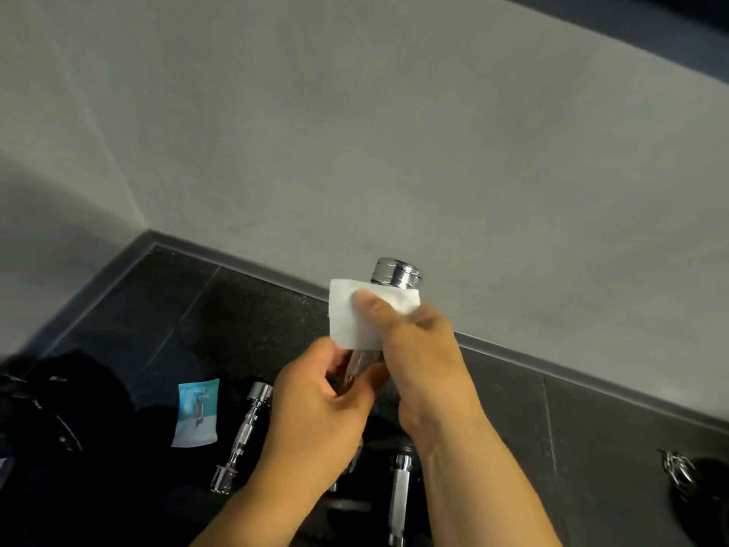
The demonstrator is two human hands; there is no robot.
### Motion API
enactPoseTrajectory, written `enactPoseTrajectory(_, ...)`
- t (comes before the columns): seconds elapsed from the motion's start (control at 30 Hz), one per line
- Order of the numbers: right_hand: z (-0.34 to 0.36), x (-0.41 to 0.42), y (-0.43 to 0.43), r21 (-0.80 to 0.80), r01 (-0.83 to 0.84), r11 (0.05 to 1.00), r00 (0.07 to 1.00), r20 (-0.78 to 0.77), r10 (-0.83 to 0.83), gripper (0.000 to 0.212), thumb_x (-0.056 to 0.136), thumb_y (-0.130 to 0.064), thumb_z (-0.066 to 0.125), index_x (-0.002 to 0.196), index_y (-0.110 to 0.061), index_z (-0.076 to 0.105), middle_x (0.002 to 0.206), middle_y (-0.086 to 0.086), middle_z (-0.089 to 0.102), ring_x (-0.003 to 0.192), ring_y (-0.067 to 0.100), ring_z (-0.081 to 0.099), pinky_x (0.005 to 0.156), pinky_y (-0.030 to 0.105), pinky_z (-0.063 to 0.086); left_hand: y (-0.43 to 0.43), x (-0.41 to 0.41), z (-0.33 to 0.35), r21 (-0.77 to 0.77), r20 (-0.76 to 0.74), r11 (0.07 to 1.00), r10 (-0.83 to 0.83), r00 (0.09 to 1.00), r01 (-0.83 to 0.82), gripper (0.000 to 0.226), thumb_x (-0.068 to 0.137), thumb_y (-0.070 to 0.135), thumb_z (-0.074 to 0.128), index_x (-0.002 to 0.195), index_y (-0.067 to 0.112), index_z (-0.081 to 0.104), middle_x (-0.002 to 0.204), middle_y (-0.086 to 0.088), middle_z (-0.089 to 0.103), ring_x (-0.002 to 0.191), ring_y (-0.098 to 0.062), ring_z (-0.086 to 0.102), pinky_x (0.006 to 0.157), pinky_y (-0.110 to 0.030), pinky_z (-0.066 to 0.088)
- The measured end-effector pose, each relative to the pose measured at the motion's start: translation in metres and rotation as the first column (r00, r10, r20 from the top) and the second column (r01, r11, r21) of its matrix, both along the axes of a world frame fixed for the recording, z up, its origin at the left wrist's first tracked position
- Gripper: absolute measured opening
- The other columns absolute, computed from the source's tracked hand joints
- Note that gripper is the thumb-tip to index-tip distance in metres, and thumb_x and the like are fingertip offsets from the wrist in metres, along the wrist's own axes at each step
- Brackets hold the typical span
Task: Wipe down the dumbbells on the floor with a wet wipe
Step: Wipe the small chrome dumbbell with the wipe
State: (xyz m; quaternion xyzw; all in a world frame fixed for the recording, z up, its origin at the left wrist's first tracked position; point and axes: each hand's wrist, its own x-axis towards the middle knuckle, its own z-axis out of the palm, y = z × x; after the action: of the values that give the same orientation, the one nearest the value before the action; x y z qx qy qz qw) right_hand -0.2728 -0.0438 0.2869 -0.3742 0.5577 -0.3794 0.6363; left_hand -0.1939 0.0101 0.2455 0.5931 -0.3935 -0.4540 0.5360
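Note:
I hold a chrome dumbbell point(395, 273) up in front of the grey wall, tilted with one end pointing up. My left hand point(319, 408) grips its lower handle. My right hand point(418, 349) wraps a white wet wipe point(351, 317) around the bar just under the upper end, thumb pressed on the wipe. A second chrome dumbbell point(242, 436) lies on the dark floor to the left of my arms, and a third one point(399, 495) lies between my forearms, partly hidden.
A light blue wet wipe packet point(197, 412) lies on the dark tiled floor point(244, 309) next to the left dumbbell. A black bag point(59, 420) sits at the far left. A chrome part on a dark object point(678, 469) shows at the right edge. The wall meets the floor at a grey skirting.

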Motion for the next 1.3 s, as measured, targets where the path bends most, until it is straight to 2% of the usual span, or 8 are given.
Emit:
enactPoseTrajectory(0.17, -0.014, 0.003, -0.012, 0.077, -0.039, 0.996, 0.988, 0.151, 0.027, 0.036, 0.081, -0.038, 0.070, 0.094, -0.005, 0.064, 0.073, 0.009, 0.067, 0.060, 0.019, 0.064, 0.056, 0.028, 0.053, -0.001, 0.012, 0.007, 0.014, -0.088, 0.984, -0.175, 0.981, 0.176, 0.009, 0.086, 0.022, 0.067, 0.090, 0.024, 0.074, 0.085, 0.001, 0.074, 0.082, -0.018, 0.070, 0.073, -0.032, 0.058)
enactPoseTrajectory(0.37, -0.026, -0.005, -0.018, 0.019, -0.332, 0.943, 0.842, 0.458, 0.287, 0.052, 0.077, -0.065, 0.057, 0.052, -0.020, 0.057, 0.065, 0.003, 0.066, 0.066, 0.024, 0.049, 0.074, 0.034, 0.037, -0.003, 0.023, 0.019, 0.125, -0.691, 0.927, -0.175, 0.701, 0.354, 0.024, 0.074, 0.024, 0.063, 0.079, 0.004, 0.074, 0.064, -0.012, 0.064, 0.053, -0.016, 0.059, 0.049, -0.022, 0.050)
enactPoseTrajectory(0.47, -0.017, -0.001, -0.017, 0.133, -0.186, 0.974, 0.917, 0.380, 0.123, 0.039, 0.087, -0.046, 0.058, 0.072, -0.009, 0.056, 0.069, 0.016, 0.061, 0.046, 0.021, 0.057, 0.051, 0.027, 0.051, -0.005, 0.019, 0.018, 0.184, -0.621, 0.940, -0.116, 0.775, 0.288, 0.025, 0.070, 0.023, 0.068, 0.086, 0.004, 0.073, 0.068, -0.010, 0.067, 0.056, -0.016, 0.062, 0.052, -0.023, 0.052)
enactPoseTrajectory(0.7, -0.024, 0.011, -0.007, -0.112, -0.022, 0.993, 0.989, -0.147, 0.005, 0.027, 0.091, -0.030, 0.061, 0.084, -0.006, 0.067, 0.070, 0.007, 0.067, 0.062, 0.017, 0.064, 0.054, 0.025, 0.051, -0.004, 0.012, 0.011, 0.137, -0.003, 0.990, -0.040, 0.999, 0.040, 0.016, 0.073, 0.009, 0.075, 0.086, 0.016, 0.070, 0.075, 0.003, 0.074, 0.072, -0.011, 0.071, 0.065, -0.022, 0.057)
enactPoseTrajectory(0.83, -0.015, 0.005, -0.014, 0.040, -0.098, 0.994, 0.981, 0.171, 0.089, 0.026, 0.089, -0.032, 0.060, 0.086, -0.007, 0.065, 0.070, 0.019, 0.068, 0.060, 0.023, 0.065, 0.060, 0.035, 0.054, -0.005, 0.021, 0.016, 0.134, -0.297, 0.974, -0.135, 0.945, 0.181, 0.010, 0.077, 0.018, 0.071, 0.085, 0.013, 0.075, 0.079, -0.006, 0.074, 0.072, -0.018, 0.071, 0.065, -0.028, 0.057)
enactPoseTrajectory(1.0, -0.013, 0.000, -0.018, 0.125, -0.289, 0.949, 0.809, 0.561, 0.173, 0.040, 0.065, -0.049, 0.074, 0.060, -0.010, 0.065, 0.087, 0.021, 0.056, 0.066, 0.019, 0.066, 0.048, 0.022, 0.049, -0.007, 0.022, 0.026, 0.117, -0.738, 0.931, -0.152, 0.657, 0.347, 0.031, 0.075, 0.032, 0.062, 0.077, 0.003, 0.073, 0.067, -0.011, 0.066, 0.054, -0.014, 0.061, 0.047, -0.020, 0.049)
enactPoseTrajectory(1.1, -0.004, 0.003, -0.019, 0.147, -0.178, 0.973, 0.842, 0.535, 0.073, 0.041, 0.073, -0.038, 0.065, 0.095, -0.005, 0.054, 0.072, 0.020, 0.061, 0.054, 0.019, 0.067, 0.045, 0.023, 0.050, -0.009, 0.020, 0.027, 0.124, -0.764, 0.931, -0.131, 0.631, 0.344, 0.035, 0.071, 0.036, 0.066, 0.080, 0.003, 0.073, 0.069, -0.011, 0.066, 0.055, -0.014, 0.061, 0.049, -0.020, 0.051)
enactPoseTrajectory(1.3, 0.010, 0.002, -0.036, 0.082, 0.055, 0.995, 0.936, 0.343, -0.080, 0.017, 0.091, -0.025, 0.057, 0.093, -0.010, 0.049, 0.044, 0.004, 0.052, 0.065, 0.027, 0.067, 0.047, 0.026, 0.043, -0.005, 0.020, 0.025, 0.144, -0.626, 0.908, -0.225, 0.746, 0.394, 0.037, 0.070, 0.038, 0.061, 0.086, 0.007, 0.073, 0.068, -0.010, 0.065, 0.059, -0.018, 0.064, 0.062, -0.030, 0.057)
